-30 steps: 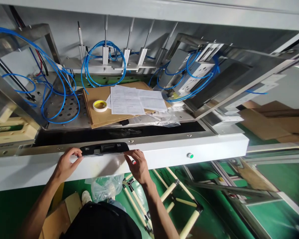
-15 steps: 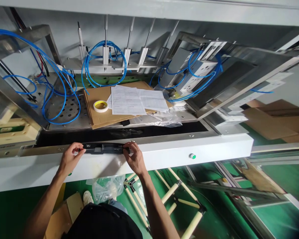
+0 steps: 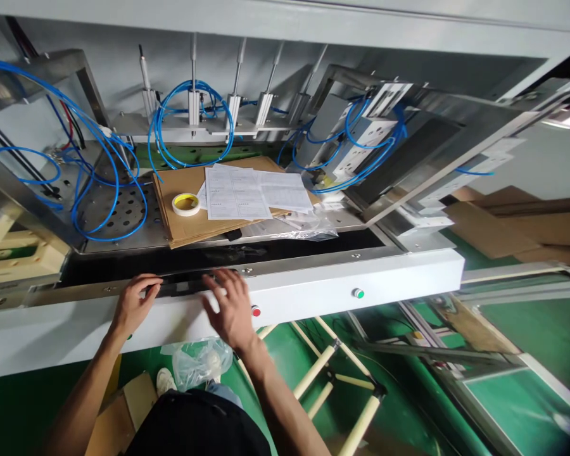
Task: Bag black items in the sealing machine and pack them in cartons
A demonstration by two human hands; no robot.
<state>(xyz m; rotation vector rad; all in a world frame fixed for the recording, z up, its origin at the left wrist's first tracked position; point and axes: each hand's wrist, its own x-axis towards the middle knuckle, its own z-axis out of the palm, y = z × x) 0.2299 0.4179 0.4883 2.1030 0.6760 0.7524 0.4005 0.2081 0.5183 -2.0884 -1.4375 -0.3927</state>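
A long, narrow black plastic part (image 3: 183, 287) lies crosswise at the front edge of the machine. My left hand (image 3: 133, 305) pinches its left end between thumb and fingers. Over the right half of the part hovers my right hand (image 3: 230, 309), its fingers spread and slightly blurred. It covers much of that end, and I cannot tell whether the fingertips touch it. Just right of that hand a red button (image 3: 256, 311) sits on the white front beam (image 3: 308, 288).
Behind the dark slot (image 3: 123, 263), cardboard sheets (image 3: 164, 218) carry a tape roll (image 3: 186, 204) and printed papers (image 3: 237, 193). Clear plastic (image 3: 313, 228) lies beside them. Blue air hoses (image 3: 116, 183) loop at both sides. A green button (image 3: 358, 293) is farther right.
My right hand has let go of the part's right end and moved left over it, fingers opening. My left hand keeps its pinch. The view has shifted slightly.
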